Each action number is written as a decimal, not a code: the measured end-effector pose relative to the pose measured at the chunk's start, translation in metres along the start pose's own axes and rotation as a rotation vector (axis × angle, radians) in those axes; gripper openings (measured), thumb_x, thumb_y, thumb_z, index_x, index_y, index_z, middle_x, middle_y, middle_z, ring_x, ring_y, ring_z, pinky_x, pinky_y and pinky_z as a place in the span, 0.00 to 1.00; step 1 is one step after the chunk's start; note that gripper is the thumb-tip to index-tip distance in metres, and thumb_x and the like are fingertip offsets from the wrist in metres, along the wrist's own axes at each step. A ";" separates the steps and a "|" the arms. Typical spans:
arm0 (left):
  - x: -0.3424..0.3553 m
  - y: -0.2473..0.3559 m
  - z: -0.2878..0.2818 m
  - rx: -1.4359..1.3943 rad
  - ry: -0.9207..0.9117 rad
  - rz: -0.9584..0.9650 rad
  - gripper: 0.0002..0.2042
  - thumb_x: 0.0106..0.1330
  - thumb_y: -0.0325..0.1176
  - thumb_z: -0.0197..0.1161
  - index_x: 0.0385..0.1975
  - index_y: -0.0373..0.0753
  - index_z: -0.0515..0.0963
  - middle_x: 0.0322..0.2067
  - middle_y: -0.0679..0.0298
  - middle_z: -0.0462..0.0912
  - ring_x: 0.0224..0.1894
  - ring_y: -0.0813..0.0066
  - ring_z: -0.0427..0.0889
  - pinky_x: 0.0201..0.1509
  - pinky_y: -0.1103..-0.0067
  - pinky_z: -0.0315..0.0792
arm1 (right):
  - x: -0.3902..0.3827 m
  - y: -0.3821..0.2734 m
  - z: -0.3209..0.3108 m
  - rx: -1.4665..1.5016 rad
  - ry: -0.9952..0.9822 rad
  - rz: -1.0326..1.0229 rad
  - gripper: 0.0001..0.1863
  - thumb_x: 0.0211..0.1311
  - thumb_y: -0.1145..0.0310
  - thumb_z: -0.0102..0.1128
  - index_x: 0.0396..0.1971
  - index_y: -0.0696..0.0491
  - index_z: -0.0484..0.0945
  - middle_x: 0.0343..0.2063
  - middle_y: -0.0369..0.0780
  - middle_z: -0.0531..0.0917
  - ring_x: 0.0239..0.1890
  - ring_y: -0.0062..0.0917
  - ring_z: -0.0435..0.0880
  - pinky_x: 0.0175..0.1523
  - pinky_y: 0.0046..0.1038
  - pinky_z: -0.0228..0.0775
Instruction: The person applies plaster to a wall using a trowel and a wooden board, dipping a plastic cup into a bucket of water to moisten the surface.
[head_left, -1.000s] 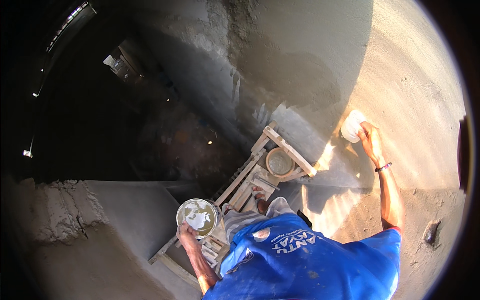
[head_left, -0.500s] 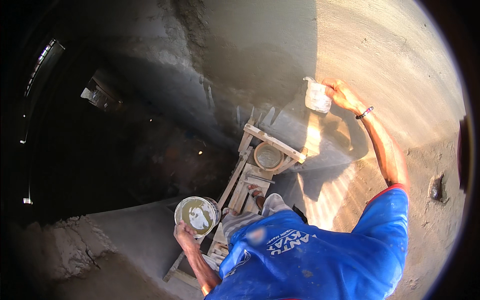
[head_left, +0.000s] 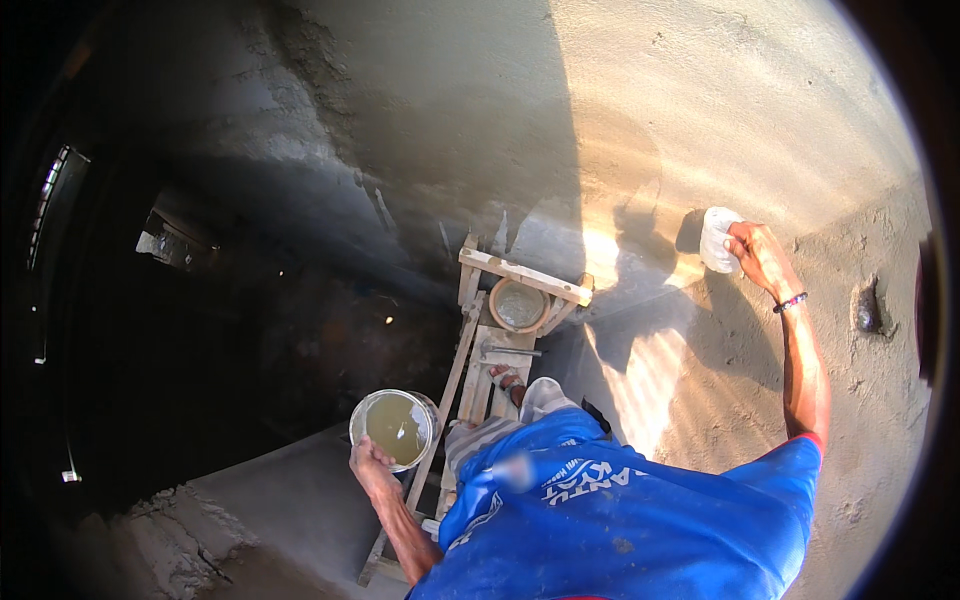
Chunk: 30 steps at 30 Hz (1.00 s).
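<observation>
**We Stand on a Wooden Stand by a Grey Wall**

On the far left it is very dark, and we can hardly see anything there. Lower down there is a rough lump of grey cement on the ground.

Next comes our left hand. Its fingers are curled tight around the near rim of a small round bucket. The bucket is held upright, out to the left of the stand, and it is full of cloudy yellowish water (we can see a little shine on top).

Just to the right of the bucket is the wooden stand we are on. It is made of pale boards, and its far end leans toward the wall. A round pan sits near the top of it, under a cross board. One foot in a sandal rests on the boards below the pan.

Under us we see our blue shirt.

Far over on the right, our right hand is stretched out, well apart from the bucket. Its fingers are squeezed around a white lump, maybe a sponge or cloth, and press it against the grey wall. Sunlight makes the wall bright there. Farther right, there is a small dark hole in the wall.
</observation>
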<state>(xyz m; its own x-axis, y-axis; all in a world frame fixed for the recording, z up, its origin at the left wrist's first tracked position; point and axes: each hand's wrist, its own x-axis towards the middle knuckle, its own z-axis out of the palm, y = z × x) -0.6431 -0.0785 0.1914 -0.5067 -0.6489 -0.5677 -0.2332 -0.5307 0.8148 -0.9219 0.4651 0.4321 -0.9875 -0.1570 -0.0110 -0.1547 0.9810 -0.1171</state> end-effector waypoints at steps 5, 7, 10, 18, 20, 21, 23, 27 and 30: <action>0.007 -0.002 -0.002 0.018 -0.057 0.013 0.09 0.64 0.36 0.53 0.23 0.41 0.67 0.17 0.72 0.62 0.18 0.83 0.59 0.23 0.81 0.58 | 0.006 -0.015 0.000 -0.036 -0.232 -0.004 0.07 0.55 0.73 0.57 0.23 0.61 0.74 0.20 0.53 0.75 0.25 0.43 0.78 0.34 0.41 0.68; -0.001 0.006 0.014 0.034 -0.059 -0.001 0.09 0.65 0.35 0.53 0.23 0.41 0.66 0.17 0.72 0.61 0.18 0.82 0.59 0.23 0.81 0.58 | 0.018 -0.005 0.016 -0.028 -0.255 -0.119 0.06 0.55 0.72 0.57 0.24 0.59 0.73 0.19 0.50 0.73 0.25 0.39 0.74 0.33 0.38 0.66; 0.001 0.007 0.014 0.006 -0.074 -0.018 0.10 0.65 0.35 0.53 0.23 0.41 0.66 0.17 0.72 0.62 0.18 0.82 0.60 0.22 0.81 0.58 | 0.059 -0.013 0.024 0.091 -0.269 -0.166 0.06 0.56 0.71 0.56 0.25 0.59 0.73 0.18 0.48 0.73 0.24 0.34 0.73 0.33 0.36 0.66; -0.001 0.012 0.020 0.057 -0.143 0.014 0.13 0.66 0.39 0.53 0.20 0.44 0.64 0.17 0.72 0.61 0.18 0.81 0.60 0.23 0.80 0.58 | 0.059 0.007 -0.015 0.085 -0.081 0.023 0.08 0.60 0.69 0.55 0.28 0.59 0.74 0.20 0.46 0.75 0.25 0.32 0.75 0.34 0.35 0.67; 0.000 0.013 0.024 0.057 -0.162 0.005 0.13 0.66 0.39 0.53 0.21 0.44 0.64 0.17 0.72 0.61 0.18 0.81 0.60 0.23 0.80 0.58 | 0.029 0.011 -0.020 0.044 0.017 0.102 0.09 0.61 0.69 0.56 0.29 0.60 0.74 0.21 0.48 0.76 0.26 0.33 0.77 0.35 0.36 0.67; -0.001 0.013 0.027 0.060 -0.185 0.002 0.13 0.66 0.39 0.53 0.21 0.44 0.64 0.17 0.72 0.61 0.18 0.81 0.60 0.23 0.79 0.58 | 0.012 0.019 -0.019 -0.016 0.014 0.135 0.08 0.60 0.70 0.56 0.29 0.60 0.74 0.22 0.48 0.77 0.26 0.34 0.77 0.36 0.37 0.68; 0.001 0.014 0.026 0.028 -0.164 -0.011 0.09 0.64 0.35 0.55 0.23 0.41 0.67 0.17 0.72 0.62 0.17 0.82 0.62 0.22 0.81 0.59 | -0.017 0.031 -0.010 -0.095 0.004 0.181 0.07 0.59 0.72 0.58 0.30 0.61 0.75 0.25 0.50 0.79 0.28 0.38 0.79 0.37 0.38 0.69; 0.004 0.009 0.033 0.093 -0.179 -0.041 0.10 0.65 0.36 0.54 0.22 0.42 0.66 0.17 0.72 0.62 0.17 0.82 0.61 0.22 0.81 0.59 | -0.068 0.067 0.007 -0.079 -0.087 0.239 0.05 0.56 0.74 0.60 0.30 0.60 0.78 0.30 0.52 0.81 0.34 0.42 0.82 0.39 0.39 0.71; 0.007 0.007 0.036 0.122 -0.212 -0.031 0.12 0.66 0.38 0.53 0.22 0.43 0.65 0.17 0.72 0.61 0.17 0.81 0.61 0.22 0.80 0.59 | -0.074 0.067 0.011 -0.119 -0.255 0.293 0.06 0.53 0.74 0.61 0.31 0.59 0.80 0.32 0.51 0.82 0.38 0.41 0.83 0.42 0.39 0.73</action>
<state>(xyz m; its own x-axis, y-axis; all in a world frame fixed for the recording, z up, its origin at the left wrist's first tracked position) -0.6787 -0.0673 0.1976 -0.6577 -0.4974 -0.5658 -0.3437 -0.4702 0.8129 -0.8592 0.5406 0.4139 -0.9537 0.1228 -0.2745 0.1154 0.9924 0.0431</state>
